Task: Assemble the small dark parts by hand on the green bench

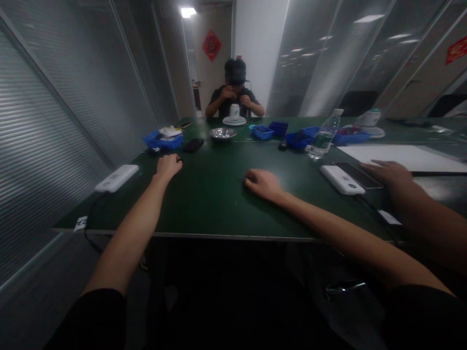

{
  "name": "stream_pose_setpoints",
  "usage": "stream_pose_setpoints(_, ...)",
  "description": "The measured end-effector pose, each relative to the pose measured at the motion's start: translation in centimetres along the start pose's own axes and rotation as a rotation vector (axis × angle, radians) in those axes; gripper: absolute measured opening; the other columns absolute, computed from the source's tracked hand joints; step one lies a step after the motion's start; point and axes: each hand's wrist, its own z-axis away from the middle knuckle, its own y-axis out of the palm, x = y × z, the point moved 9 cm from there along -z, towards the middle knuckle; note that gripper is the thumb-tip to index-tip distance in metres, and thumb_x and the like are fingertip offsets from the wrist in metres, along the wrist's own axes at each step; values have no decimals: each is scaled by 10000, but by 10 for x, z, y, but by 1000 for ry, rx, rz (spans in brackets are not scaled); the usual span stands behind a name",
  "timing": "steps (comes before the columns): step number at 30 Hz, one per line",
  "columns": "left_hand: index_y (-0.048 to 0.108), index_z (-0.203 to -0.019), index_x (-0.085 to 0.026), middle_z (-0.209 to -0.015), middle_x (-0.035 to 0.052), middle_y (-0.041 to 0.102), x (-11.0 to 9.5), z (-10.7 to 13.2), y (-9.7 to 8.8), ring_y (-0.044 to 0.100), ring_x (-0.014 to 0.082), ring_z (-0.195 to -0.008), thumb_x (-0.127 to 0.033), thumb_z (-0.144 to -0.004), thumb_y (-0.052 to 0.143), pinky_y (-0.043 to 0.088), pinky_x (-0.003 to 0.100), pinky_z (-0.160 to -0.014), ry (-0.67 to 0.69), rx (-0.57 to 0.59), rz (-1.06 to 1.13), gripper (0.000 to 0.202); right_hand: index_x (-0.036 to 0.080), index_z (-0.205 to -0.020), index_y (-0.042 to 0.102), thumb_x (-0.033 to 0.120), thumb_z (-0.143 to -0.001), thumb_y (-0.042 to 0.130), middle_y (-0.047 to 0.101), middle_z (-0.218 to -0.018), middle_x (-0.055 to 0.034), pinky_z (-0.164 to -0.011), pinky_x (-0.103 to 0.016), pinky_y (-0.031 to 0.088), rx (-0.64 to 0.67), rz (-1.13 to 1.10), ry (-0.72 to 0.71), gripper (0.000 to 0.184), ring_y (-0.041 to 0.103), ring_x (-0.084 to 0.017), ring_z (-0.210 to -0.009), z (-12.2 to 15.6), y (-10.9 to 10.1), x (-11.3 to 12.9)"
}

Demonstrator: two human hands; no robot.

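My left hand [168, 167] rests on the green table [211, 204] with its fingers curled. A small dark bit shows at its fingertips, too blurred to name. Just beyond it lie a black phone-like slab [193, 145] and a blue basket [163, 140] with white crumpled material on top. My right hand [265, 184] lies near the middle of the table, fingers bent together. Something thin and dark pokes out leftward from its fingertips; its kind cannot be made out. A shiny metal bowl [223, 136] stands farther off, between the two hands.
White power banks [117, 178] with cables lie at both sides. On the right are a water bottle [326, 136], several blue baskets [299, 140], a phone [357, 175] and a co-worker's hand [390, 172]. Another person [235, 95] sits opposite behind a white fan [234, 119].
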Motion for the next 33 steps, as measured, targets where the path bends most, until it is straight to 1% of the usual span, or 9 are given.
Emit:
stream_pose_setpoints(3,735,-1291,-177,-1241,194,722,7,-1,5,674,373,-1121,-403,-924,615,523,451,-968,-47,41,49,447,220,-1191,699,413,-1012,565,738,-1147,-88,-758,-311,486,-7,0,-4,296,676,-235,-948,0,0,0)
stream_pose_setpoints(5,738,-1291,-159,-1245,210,717,12,-2,7,676,383,-1134,-372,-910,626,531,453,-963,-68,46,61,450,218,-1195,699,420,-1014,563,737,-1146,-89,-758,-308,485,-10,-1,-8,304,675,-233,-947,0,-1,0)
stream_pose_setpoints(8,730,-1313,-142,-1252,220,713,16,-5,10,672,385,-1162,-303,-905,619,530,451,-982,-68,38,74,452,216,-1200,697,422,-1018,555,735,-1152,-91,-743,-300,483,3,-5,-7,310,672,-228,-938,1,-1,1)
stream_pose_setpoints(13,729,-1329,-146,-1271,197,712,19,-8,13,661,356,-1198,-185,-884,608,517,426,-1039,-32,28,70,463,213,-1195,695,422,-1015,557,735,-1138,-99,-704,-291,469,18,-11,8,309,670,-227,-918,2,-2,1)
stream_pose_setpoints(17,729,-1335,-145,-1303,185,707,19,-10,13,645,352,-1232,-190,-913,579,517,423,-1055,6,16,39,451,219,-1208,696,429,-1016,554,735,-1159,-95,-704,-288,464,21,-13,10,318,671,-223,-921,1,-1,1)
stream_pose_setpoints(22,746,-1309,-146,-1278,168,729,18,-12,14,668,327,-1207,-220,-913,613,516,372,-1067,22,-14,17,424,221,-1184,701,423,-1010,556,741,-1137,-78,-732,-286,463,-10,16,6,303,671,-221,-935,1,-1,0)
stream_pose_setpoints(25,744,-1310,-146,-1289,169,726,19,-15,15,663,327,-1229,-168,-903,617,512,377,-1080,17,-19,31,427,217,-1186,702,429,-1014,549,741,-1143,-81,-726,-282,464,-2,11,1,313,673,-216,-927,1,-1,1)
stream_pose_setpoints(29,750,-1301,-175,-1296,160,724,21,-15,14,662,328,-1236,-91,-854,640,514,381,-1075,-7,-17,73,468,214,-1223,695,428,-1018,550,740,-1170,-89,-745,-282,476,14,2,7,330,676,-221,-955,2,-2,2)
stream_pose_setpoints(33,754,-1288,-177,-1256,176,736,20,-11,12,684,350,-1186,-165,-880,654,542,406,-1022,-19,-20,93,421,218,-1230,696,424,-1018,555,739,-1188,-90,-767,-285,481,35,2,21,328,675,-227,-982,1,-2,2)
